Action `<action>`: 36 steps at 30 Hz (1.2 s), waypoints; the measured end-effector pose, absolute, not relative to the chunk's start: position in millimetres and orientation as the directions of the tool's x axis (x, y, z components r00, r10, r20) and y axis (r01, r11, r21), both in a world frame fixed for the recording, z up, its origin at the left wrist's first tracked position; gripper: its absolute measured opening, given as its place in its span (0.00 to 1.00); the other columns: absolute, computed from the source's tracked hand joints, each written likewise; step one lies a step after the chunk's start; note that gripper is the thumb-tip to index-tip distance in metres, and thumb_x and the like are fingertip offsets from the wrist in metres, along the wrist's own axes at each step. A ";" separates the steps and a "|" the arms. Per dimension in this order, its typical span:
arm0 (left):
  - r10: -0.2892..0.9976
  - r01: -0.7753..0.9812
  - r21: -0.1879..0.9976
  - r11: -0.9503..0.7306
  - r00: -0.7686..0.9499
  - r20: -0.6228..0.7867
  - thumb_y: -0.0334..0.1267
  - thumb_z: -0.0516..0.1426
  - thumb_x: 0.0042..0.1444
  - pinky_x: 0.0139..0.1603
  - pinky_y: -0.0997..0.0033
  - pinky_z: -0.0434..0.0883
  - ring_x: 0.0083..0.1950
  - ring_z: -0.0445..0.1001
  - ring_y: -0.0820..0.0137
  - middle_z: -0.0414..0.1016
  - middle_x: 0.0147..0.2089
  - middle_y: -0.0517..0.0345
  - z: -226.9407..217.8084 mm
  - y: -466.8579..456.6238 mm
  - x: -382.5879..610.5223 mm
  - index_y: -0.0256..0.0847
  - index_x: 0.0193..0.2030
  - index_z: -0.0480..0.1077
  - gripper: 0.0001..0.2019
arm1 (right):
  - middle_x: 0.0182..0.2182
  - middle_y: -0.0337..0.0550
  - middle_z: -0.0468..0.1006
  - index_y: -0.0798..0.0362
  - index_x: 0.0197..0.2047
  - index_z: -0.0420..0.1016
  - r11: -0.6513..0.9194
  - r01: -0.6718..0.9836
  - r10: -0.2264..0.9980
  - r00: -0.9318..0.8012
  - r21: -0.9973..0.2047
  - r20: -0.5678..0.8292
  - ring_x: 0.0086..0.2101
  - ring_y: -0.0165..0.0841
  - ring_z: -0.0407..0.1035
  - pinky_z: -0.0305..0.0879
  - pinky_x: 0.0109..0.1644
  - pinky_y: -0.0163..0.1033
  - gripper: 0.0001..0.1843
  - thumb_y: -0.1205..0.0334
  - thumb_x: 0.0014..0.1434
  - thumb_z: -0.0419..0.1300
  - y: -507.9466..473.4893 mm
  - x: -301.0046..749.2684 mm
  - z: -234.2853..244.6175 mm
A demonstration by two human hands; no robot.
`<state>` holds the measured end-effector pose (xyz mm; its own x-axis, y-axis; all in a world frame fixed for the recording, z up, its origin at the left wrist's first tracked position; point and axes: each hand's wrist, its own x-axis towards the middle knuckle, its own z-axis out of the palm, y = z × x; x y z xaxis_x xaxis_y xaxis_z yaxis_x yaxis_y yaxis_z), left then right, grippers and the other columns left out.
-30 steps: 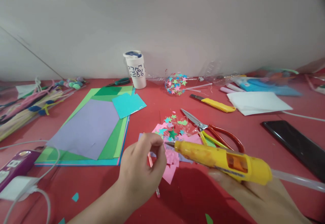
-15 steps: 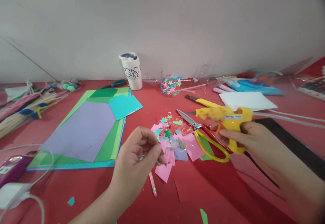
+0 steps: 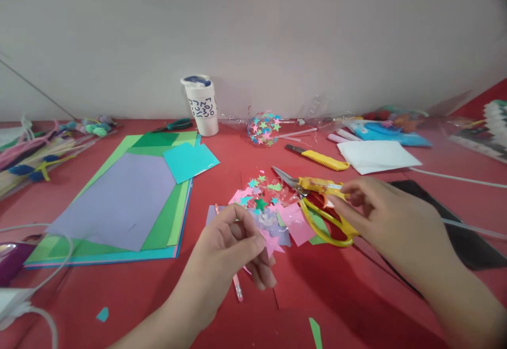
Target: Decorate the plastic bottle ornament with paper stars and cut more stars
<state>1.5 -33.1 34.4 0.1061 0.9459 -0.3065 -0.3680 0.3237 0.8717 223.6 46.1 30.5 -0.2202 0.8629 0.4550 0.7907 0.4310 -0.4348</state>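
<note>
My left hand (image 3: pixel 233 256), closed in a pinch, holds a pink paper star (image 3: pixel 272 243) at its fingertips above the red table. My right hand (image 3: pixel 380 214) is over the rear of a yellow hot glue gun (image 3: pixel 320 185), its thumb and curled fingers apart; part of the gun is hidden behind it. The gun lies low, across scissors (image 3: pixel 328 238) with yellow-and-red handles. Between the hands are several small paper stars, including a dark green star (image 3: pixel 260 204), and paper scraps, one a pink piece (image 3: pixel 298 224). A pencil (image 3: pixel 237 287) lies partly under my left hand.
Stacked coloured sheets, a purple sheet (image 3: pixel 122 201) on top, lie left. Behind stand a white tumbler (image 3: pixel 203 109) and a clear ball with stars (image 3: pixel 264 129). A yellow utility knife (image 3: pixel 325 159) and white paper (image 3: pixel 378 156) lie at back right. Cables (image 3: pixel 59 264) run at left.
My right hand has lowered the glue gun onto the scissors and its fingers have loosened. A pink star now shows in my left hand's pinch. The view has shifted slightly.
</note>
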 end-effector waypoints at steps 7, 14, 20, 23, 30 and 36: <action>0.870 -0.432 0.756 0.492 0.270 -0.413 0.28 0.54 0.53 0.18 0.82 0.66 0.18 0.72 0.78 0.72 0.22 0.63 29.6 -34.4 5.5 0.39 0.30 0.61 0.05 | 0.28 0.41 0.79 0.51 0.39 0.66 0.938 0.280 0.347 -0.744 -0.205 0.572 0.29 0.31 0.72 0.69 0.32 0.36 0.10 0.75 0.57 0.53 -1.8 186.3 35.3; 0.854 -0.312 0.796 0.518 0.237 -0.463 0.38 0.54 0.54 0.13 0.83 0.59 0.13 0.66 0.77 0.70 0.18 0.65 32.2 -32.7 1.5 0.42 0.30 0.60 0.06 | 0.27 0.41 0.81 0.50 0.38 0.72 0.924 0.355 0.365 -0.706 -0.142 0.606 0.29 0.33 0.75 0.74 0.33 0.37 0.10 0.72 0.59 0.53 4.3 193.8 30.4; 0.979 0.351 0.914 0.202 -0.101 -0.178 0.35 0.55 0.48 0.17 0.80 0.54 0.18 0.56 0.78 0.58 0.17 0.67 37.1 -24.1 -17.4 0.42 0.25 0.71 0.05 | 0.29 0.39 0.75 0.49 0.36 0.69 0.791 0.424 0.609 -0.613 -0.440 0.504 0.29 0.30 0.72 0.71 0.32 0.33 0.08 0.72 0.57 0.56 9.0 193.8 35.7; 0.969 0.469 0.851 0.237 -0.050 -0.242 0.37 0.53 0.51 0.16 0.78 0.52 0.17 0.54 0.76 0.54 0.16 0.67 29.9 -25.7 -15.9 0.45 0.28 0.75 0.09 | 0.28 0.38 0.74 0.49 0.33 0.70 0.755 0.396 0.638 -0.625 -0.522 0.450 0.29 0.28 0.71 0.69 0.31 0.31 0.08 0.72 0.57 0.56 11.9 187.4 40.3; 0.992 0.617 0.778 0.120 -0.049 -0.115 0.37 0.51 0.54 0.16 0.76 0.50 0.17 0.53 0.75 0.55 0.15 0.68 15.4 -33.0 -2.8 0.46 0.37 0.76 0.12 | 0.28 0.36 0.72 0.50 0.31 0.72 0.730 0.368 0.656 -0.611 -0.576 0.443 0.30 0.26 0.68 0.65 0.33 0.32 0.08 0.73 0.56 0.57 21.3 174.5 38.0; 0.990 0.538 0.831 0.139 -0.059 -0.128 0.37 0.51 0.54 0.17 0.77 0.55 0.17 0.57 0.75 0.58 0.16 0.68 12.7 -31.0 4.0 0.46 0.36 0.75 0.11 | 0.31 0.38 0.74 0.48 0.31 0.71 0.669 0.383 0.703 -0.604 -0.637 0.375 0.33 0.30 0.70 0.68 0.36 0.35 0.06 0.69 0.57 0.57 24.1 178.2 25.3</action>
